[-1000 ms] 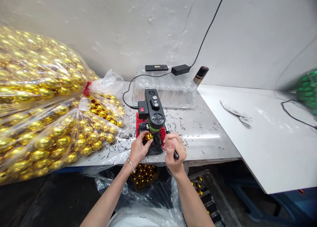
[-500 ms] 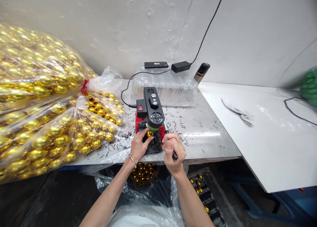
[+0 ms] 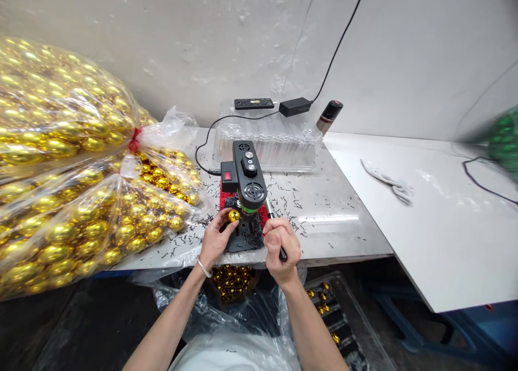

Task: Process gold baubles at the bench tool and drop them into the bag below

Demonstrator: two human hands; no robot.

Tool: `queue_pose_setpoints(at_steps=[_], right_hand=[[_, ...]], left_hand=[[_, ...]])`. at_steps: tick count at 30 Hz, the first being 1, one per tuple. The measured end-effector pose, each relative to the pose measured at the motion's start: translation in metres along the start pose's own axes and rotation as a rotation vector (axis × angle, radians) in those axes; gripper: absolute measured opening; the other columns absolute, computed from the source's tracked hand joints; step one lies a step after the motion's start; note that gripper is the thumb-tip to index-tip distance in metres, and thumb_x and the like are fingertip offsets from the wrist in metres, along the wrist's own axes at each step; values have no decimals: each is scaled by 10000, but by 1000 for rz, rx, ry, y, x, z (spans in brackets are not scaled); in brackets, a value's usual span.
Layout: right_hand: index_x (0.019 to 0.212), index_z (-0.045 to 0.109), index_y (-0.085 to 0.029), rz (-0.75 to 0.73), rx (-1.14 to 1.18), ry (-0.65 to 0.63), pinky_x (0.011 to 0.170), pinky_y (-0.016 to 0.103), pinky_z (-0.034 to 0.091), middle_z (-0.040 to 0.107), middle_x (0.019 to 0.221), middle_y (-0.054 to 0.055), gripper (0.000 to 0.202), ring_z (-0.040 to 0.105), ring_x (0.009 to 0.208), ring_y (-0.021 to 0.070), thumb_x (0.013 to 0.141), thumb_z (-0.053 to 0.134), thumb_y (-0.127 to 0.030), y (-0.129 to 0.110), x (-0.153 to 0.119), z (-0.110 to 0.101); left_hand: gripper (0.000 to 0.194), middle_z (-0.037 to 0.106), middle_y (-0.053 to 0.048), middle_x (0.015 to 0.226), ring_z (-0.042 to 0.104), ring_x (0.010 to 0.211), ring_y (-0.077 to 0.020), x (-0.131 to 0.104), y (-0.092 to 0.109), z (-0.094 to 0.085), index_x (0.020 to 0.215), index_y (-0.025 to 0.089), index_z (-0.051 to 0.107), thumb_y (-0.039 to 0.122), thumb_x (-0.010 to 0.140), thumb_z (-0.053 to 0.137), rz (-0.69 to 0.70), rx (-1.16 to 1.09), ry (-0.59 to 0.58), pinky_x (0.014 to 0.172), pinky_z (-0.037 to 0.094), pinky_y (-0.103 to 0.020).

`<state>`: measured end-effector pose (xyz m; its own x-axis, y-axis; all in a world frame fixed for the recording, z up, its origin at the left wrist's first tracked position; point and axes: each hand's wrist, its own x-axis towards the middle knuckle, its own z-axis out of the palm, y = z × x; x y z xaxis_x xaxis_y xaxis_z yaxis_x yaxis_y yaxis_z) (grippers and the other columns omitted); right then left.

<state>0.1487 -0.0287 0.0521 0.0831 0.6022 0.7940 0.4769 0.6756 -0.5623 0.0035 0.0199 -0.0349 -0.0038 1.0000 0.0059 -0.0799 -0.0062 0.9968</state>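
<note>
Between thumb and fingers, my left hand [image 3: 216, 238] pinches a shiny gold ball [image 3: 233, 215], held just left of a small black bench press [image 3: 251, 182]. A dark mark shows on the ball's upper face. My right hand [image 3: 282, 249] is wrapped in a fist around the press's lever [image 3: 270, 214], whose black grip end pokes out below the fingers. The machine has a red switch on its left side and a green band under its head. Its black base plate [image 3: 245, 238] rests on a red mat [image 3: 263, 215] strewn with dark shreds.
Bulging clear bags of gold balls [image 3: 73, 214] fill the left. Behind the press stand a clear plastic box [image 3: 267, 144], a power adapter [image 3: 295, 107] and a spray can [image 3: 329, 117]. Gloves [image 3: 386, 182] lie on the right table. Gold balls [image 3: 233, 282] sit below the table edge.
My left hand has drawn the gold ball out from under the press head, toward the left. My right hand keeps its hold on the lever in nearly the same place.
</note>
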Motion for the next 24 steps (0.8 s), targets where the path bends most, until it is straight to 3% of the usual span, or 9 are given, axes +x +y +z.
queue_pose_setpoints(at_steps=[4, 8, 15, 24], right_hand=[[667, 479, -197, 10, -8, 3, 576, 277, 442, 527, 659, 16, 246, 541, 677, 136, 878, 407, -92, 0, 0, 0], [670, 478, -198, 6, -3, 1, 585, 279, 445, 528, 666, 18, 242, 541, 685, 138, 877, 407, -94, 0, 0, 0], [672, 483, -198, 9, -9, -5, 590, 282, 447, 537, 661, 15, 243, 556, 694, 143, 880, 412, -97, 0, -1, 0], [691, 490, -198, 3, 5, -11, 572, 280, 448, 540, 689, 23, 220, 553, 687, 146, 878, 409, -115, 6, -8, 0]], left_hand=[[406, 671, -79, 1127, 621, 1053, -201, -1, 1, 0, 1106, 185, 598, 326, 738, 695, -25, -15, -23, 982, 444, -346], [357, 691, -60, 1082, 625, 1027, -226, -6, 5, 2, 1077, 217, 643, 325, 740, 693, 31, 189, -28, 994, 429, -383], [275, 693, -75, 1102, 592, 1095, -273, -10, 12, 5, 1001, 245, 693, 250, 726, 704, 244, 380, -88, 1149, 203, -469], [305, 727, -61, 1009, 597, 1003, -286, 4, 6, 7, 921, 262, 731, 336, 632, 796, 187, 374, -68, 1134, 191, -481]])
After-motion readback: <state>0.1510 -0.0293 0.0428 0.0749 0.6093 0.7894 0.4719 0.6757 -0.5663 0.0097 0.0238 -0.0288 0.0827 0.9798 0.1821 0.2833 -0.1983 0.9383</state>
